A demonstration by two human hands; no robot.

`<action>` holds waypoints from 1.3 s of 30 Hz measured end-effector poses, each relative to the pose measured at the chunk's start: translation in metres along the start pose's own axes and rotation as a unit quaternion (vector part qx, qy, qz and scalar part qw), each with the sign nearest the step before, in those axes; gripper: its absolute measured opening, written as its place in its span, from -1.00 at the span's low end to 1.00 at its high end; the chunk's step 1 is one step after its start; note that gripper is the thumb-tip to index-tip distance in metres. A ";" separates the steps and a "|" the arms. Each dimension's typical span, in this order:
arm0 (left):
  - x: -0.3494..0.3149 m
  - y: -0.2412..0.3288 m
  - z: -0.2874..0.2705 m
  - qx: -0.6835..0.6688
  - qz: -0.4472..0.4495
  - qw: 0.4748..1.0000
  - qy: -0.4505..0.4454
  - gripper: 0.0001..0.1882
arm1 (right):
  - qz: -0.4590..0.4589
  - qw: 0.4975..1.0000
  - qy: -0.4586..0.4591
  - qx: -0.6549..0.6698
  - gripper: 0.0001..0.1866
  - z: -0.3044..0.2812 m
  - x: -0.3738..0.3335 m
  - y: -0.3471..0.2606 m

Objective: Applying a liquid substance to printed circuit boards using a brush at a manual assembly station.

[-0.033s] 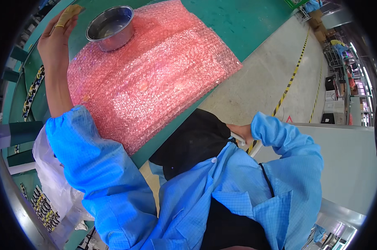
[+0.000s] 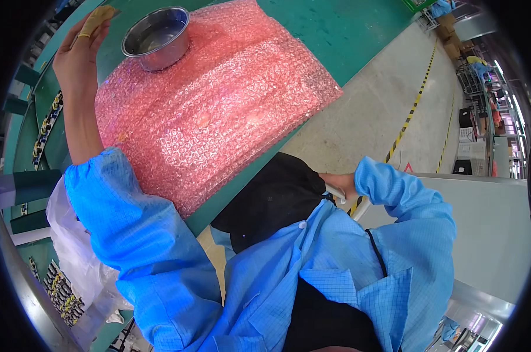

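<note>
At the far upper left my left hand [image 2: 80, 61] is raised beside a metal bowl [image 2: 165, 56], not touching it. A yellow finger cot [image 2: 95, 22] covers a fingertip. The fingers are bent and pressed together; anything between them is too small to make out. The bowl, round and silver with what looks like clear liquid inside, stands on a pink sheet of bubble wrap [image 2: 230, 111]. My right hand [image 2: 343, 183] is low at my side, against a white bar-like piece [image 2: 336, 195] next to black cloth [image 2: 271, 199]. Its fingers are mostly hidden.
The bubble wrap lies on a green tabletop [image 2: 350, 35], whose edge runs diagonally in front of me. Strips of small dark and yellow parts [image 2: 63, 296] and a clear plastic bag [image 2: 80, 246] are at left. A grey panel [image 2: 470, 217] stands at right, near floor tape [image 2: 415, 111].
</note>
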State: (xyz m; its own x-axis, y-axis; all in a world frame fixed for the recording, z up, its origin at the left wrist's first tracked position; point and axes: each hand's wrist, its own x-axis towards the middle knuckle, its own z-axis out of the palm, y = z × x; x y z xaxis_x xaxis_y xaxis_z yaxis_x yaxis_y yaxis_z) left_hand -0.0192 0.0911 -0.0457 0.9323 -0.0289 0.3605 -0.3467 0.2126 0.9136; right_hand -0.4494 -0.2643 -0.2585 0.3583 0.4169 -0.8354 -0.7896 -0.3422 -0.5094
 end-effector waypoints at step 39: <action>-0.002 0.000 -0.001 -0.011 -0.012 1.000 -0.011 -0.82 | -0.095 0.959 0.233 0.131 -0.41 -0.005 0.039 0.068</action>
State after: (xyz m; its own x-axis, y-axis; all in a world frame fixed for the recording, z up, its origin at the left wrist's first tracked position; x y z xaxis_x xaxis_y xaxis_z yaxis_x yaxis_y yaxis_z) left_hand -0.0212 0.0916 -0.0471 0.9379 -0.0550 0.3426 -0.3216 0.2333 0.9177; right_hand -0.4864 -0.2756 -0.3269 0.6438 0.0082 -0.7652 -0.7640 -0.0490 -0.6433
